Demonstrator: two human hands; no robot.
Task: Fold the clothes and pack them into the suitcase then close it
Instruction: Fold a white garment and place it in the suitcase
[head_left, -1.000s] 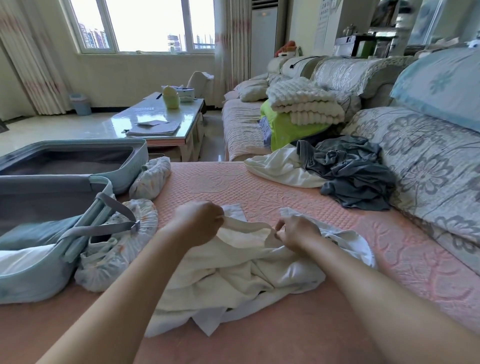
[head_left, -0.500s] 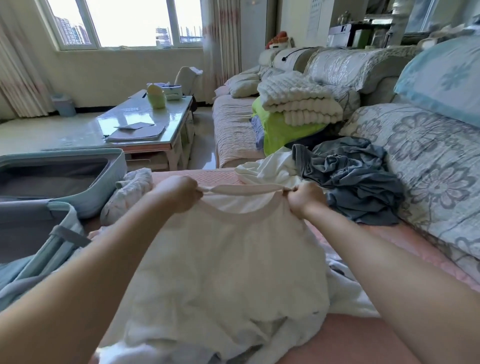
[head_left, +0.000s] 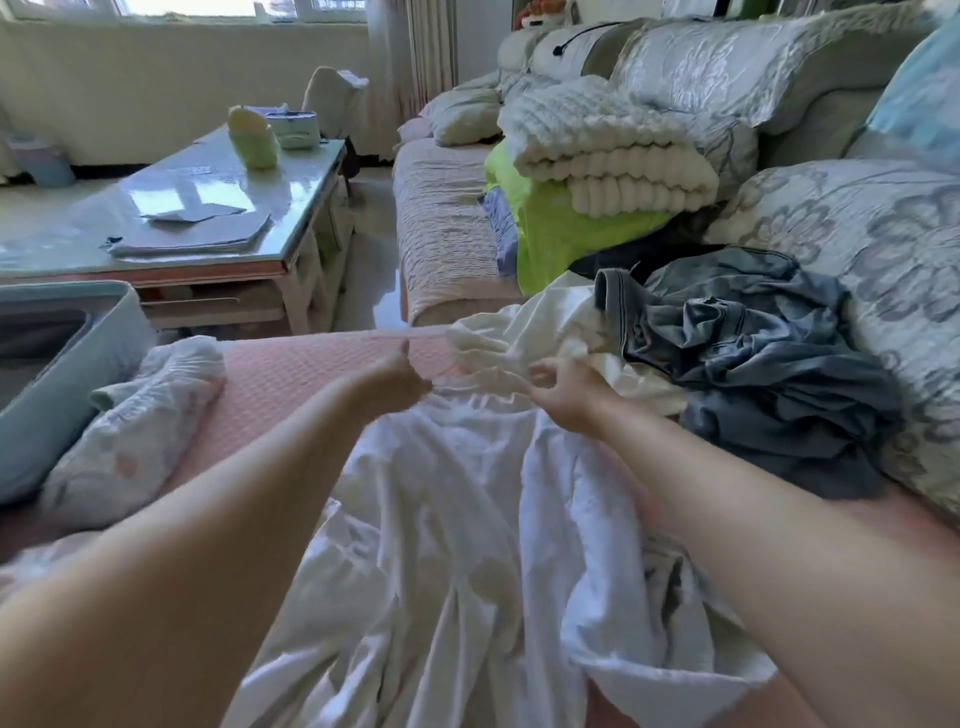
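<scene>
A white garment (head_left: 467, 519) lies stretched out on the pink sofa cover (head_left: 291, 374), its neckline at the far end. My left hand (head_left: 392, 382) pinches the left side of that neckline. My right hand (head_left: 566, 395) grips the right side. Both arms reach forward over the cloth. The light-blue suitcase (head_left: 67, 374) stands open at the left edge, only partly in view. More clothes wait to the right: a crumpled white piece (head_left: 524, 332) and a grey-blue heap (head_left: 753, 364).
Two rolled, patterned white bundles (head_left: 140, 431) lie beside the suitcase. Folded blankets, cream over lime green (head_left: 597, 171), sit further along the sofa. A glass coffee table (head_left: 208, 218) with papers stands beyond the suitcase. Floral back cushions (head_left: 883, 270) line the right.
The white garment, held up in the air half a second ago, has been lowered and laid forward onto the sofa. Both hands still hold the neckline, and the view has tilted down.
</scene>
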